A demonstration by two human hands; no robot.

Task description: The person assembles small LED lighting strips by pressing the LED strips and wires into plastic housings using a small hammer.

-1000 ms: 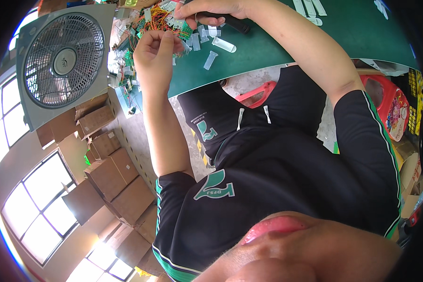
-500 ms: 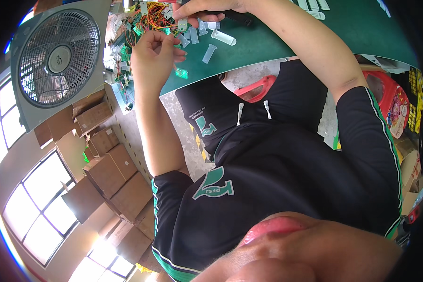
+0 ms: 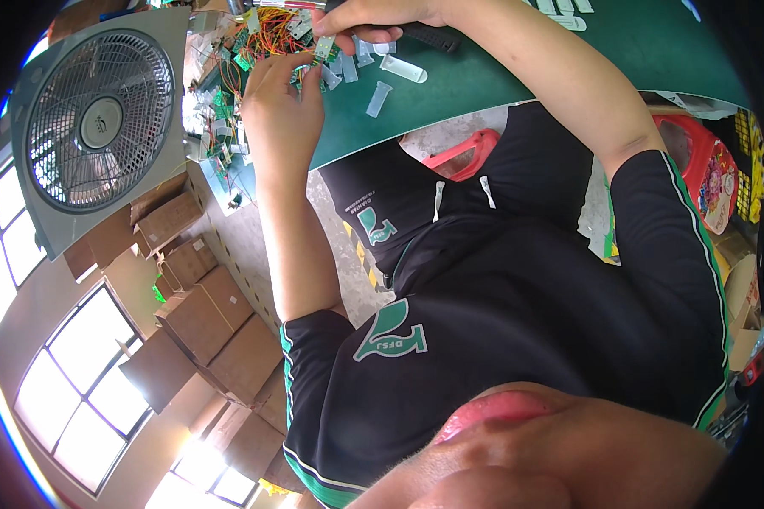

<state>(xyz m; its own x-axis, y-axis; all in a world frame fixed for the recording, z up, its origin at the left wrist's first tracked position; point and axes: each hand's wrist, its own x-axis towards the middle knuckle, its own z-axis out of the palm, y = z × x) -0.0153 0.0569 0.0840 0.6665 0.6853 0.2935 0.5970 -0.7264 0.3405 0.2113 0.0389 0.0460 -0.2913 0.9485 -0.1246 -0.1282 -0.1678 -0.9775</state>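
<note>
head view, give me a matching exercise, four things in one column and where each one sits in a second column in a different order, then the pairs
Things:
1. box fan
2. cardboard boxes
3. tangle of small green boards with orange wires
4. red basket

Places:
A. on the green table, between the left hand and the right hand
B. far right, beyond the right sleeve
C. stacked on the floor below the fan
D. upper left, beside the table's left end

Pairs: 1-D, 2-C, 3-A, 4-B
</note>
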